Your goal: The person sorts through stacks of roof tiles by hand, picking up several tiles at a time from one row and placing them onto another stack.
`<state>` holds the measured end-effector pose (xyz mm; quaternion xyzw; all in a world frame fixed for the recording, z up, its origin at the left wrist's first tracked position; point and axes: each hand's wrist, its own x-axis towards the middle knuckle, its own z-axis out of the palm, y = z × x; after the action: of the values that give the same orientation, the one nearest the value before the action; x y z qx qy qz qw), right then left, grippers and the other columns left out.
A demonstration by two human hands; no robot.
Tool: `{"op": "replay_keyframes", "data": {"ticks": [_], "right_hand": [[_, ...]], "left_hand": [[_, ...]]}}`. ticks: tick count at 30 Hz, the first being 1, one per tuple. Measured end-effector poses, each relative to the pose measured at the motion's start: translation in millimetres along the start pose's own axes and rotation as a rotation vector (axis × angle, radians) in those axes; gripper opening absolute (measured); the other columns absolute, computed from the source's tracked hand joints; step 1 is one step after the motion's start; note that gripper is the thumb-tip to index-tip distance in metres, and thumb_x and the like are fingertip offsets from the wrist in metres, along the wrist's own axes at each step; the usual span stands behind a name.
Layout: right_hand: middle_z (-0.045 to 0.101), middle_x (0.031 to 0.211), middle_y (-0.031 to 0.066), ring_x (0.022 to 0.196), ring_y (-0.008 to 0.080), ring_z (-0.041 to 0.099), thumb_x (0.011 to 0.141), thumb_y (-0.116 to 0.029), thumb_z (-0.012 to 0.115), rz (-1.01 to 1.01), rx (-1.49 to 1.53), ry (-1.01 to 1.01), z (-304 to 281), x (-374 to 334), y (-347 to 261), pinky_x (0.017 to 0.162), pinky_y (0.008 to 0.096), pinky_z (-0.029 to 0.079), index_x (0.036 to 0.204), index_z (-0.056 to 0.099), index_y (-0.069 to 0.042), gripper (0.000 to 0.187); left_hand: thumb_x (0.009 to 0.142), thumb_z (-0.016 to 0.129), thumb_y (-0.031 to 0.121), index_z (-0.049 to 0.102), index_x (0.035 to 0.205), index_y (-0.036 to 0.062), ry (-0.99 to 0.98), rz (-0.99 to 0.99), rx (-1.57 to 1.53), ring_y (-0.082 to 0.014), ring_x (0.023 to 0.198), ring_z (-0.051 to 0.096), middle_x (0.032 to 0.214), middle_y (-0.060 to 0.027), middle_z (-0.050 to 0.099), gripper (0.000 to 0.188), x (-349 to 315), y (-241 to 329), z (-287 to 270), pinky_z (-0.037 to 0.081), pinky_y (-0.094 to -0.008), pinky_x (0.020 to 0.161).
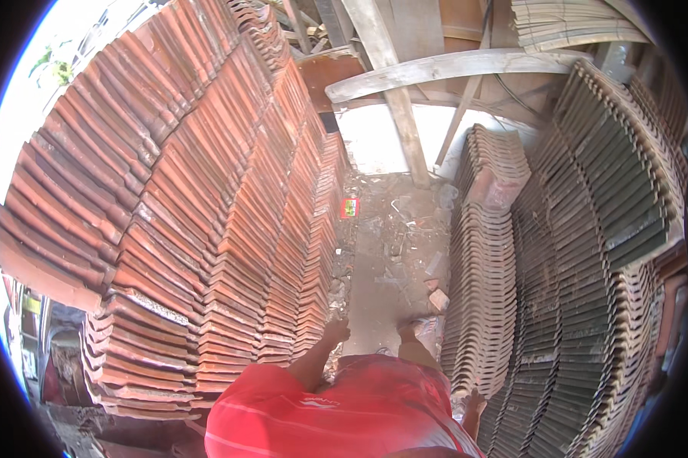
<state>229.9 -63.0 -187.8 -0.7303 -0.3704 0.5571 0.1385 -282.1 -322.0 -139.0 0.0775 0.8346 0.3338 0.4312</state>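
Observation:
My left hand [336, 330] hangs low in front of my red shirt, beside the foot of the stacked orange-red roof tiles [237, 229]. Its fingers look curled in, and nothing shows in them. Close to the near end of the pale grey-brown roof tiles [478, 282] is my right hand [472, 407], small and partly hidden by the shirt. Its fingers seem stretched toward that stack; whether they touch it I cannot tell. Between the two stacks, one of my feet [407, 330] shows on the ground.
A narrow dirt aisle [378, 294] runs between the stacks, littered with rubble and a small red-edged packet [349, 208]. A broken tile piece [438, 299] lies by the right stack. Dark tile rows [573, 198] rise farther right. Wooden beams [451, 75] cross the far end.

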Motion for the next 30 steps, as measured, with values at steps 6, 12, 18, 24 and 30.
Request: {"op": "replay_keyframes", "data": {"ticks": [6,12,18,24,30], "right_hand": [[0.070,0.089,0.0177,0.079,0.0371,0.068,0.077,-0.024,0.064,-0.161,-0.717,0.031,45,109,13,0.069,0.0441,0.055,0.099,0.067,-0.014,0.024],[0.069,0.085,0.0152,0.073,0.0318,0.067,0.084,-0.024,0.059,-0.642,-0.910,0.244,94,143,-68,0.062,0.0423,0.053,0.093,0.065,-0.009,0.018],[0.072,0.090,0.0167,0.089,0.0316,0.068,0.089,-0.046,0.053,0.105,0.084,0.204,73,105,-163,0.095,0.0482,0.041,0.107,0.068,-0.003,0.050],[0.059,0.061,0.0065,0.052,0.0149,0.054,0.092,-0.036,0.060,0.024,0.113,0.373,129,106,-281,0.048,0.0337,0.042,0.091,0.062,0.002,0.039],[0.068,0.083,0.0214,0.078,0.0306,0.068,0.089,-0.042,0.060,-0.097,-0.097,0.219,238,241,-423,0.069,0.0419,0.051,0.100,0.065,0.004,0.047]], "left_hand": [[0.080,0.062,0.025,0.058,0.098,0.0061,0.100,0.464,0.747,-0.0425,0.080,0.063,0.083,-0.0238,0.065,0.026,72,110,8,0.050,-0.0508,0.068],[0.079,0.066,0.036,0.060,0.100,0.0060,0.026,0.238,0.472,-0.0407,0.085,0.066,0.087,-0.0248,0.067,0.037,184,118,-28,0.051,-0.0468,0.072],[0.094,0.053,0.035,0.059,0.099,0.0027,-0.184,-0.320,-0.388,-0.0202,0.063,0.064,0.076,-0.0088,0.064,0.033,275,237,6,0.049,-0.0357,0.055],[0.092,0.061,0.040,0.054,0.100,0.0088,-0.330,-0.267,-0.244,-0.0188,0.065,0.062,0.083,-0.0073,0.063,0.033,422,407,77,0.051,-0.0295,0.056],[0.097,0.048,0.050,0.048,0.125,-0.0002,-0.422,-0.288,-0.136,-0.0206,0.098,0.057,0.111,-0.0121,0.057,0.057,557,527,164,0.052,-0.0345,0.089]]}}
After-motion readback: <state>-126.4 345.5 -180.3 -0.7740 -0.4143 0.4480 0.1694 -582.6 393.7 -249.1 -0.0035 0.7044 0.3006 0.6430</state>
